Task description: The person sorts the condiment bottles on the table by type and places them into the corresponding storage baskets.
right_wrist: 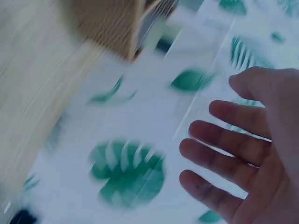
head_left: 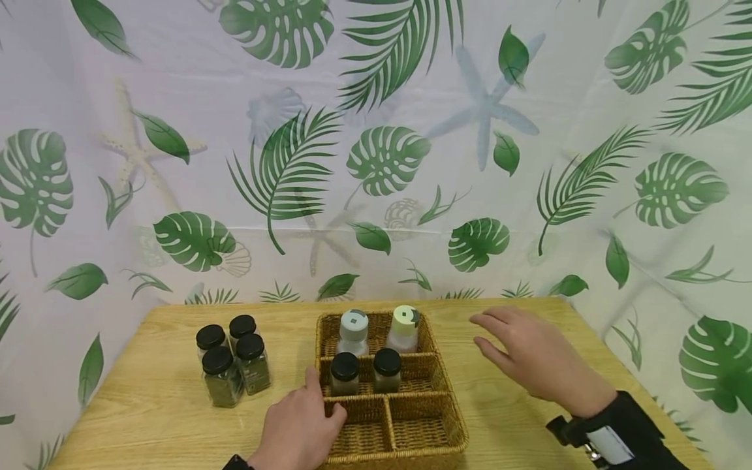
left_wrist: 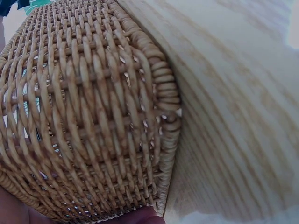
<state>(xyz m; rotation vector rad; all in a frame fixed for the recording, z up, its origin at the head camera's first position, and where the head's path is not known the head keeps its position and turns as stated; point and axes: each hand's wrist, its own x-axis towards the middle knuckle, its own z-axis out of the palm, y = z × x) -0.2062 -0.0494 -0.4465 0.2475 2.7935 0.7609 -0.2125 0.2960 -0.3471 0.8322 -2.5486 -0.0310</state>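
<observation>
A woven wicker basket with dividers stands on the table. My left hand holds its left wall, the thumb over the rim and the fingers along the outside; in the left wrist view the woven side fills much of the frame. Two black-capped jars stand upright in the middle section. Behind them, in the back section, are a bottle with a pale blue-white cap and one with a yellow-green cap. My right hand hovers right of the basket, fingers extended and nothing held.
Several black-capped glass jars with dark green contents stand grouped on the wooden table, left of the basket. A leaf-printed cloth hangs behind the table and along its sides.
</observation>
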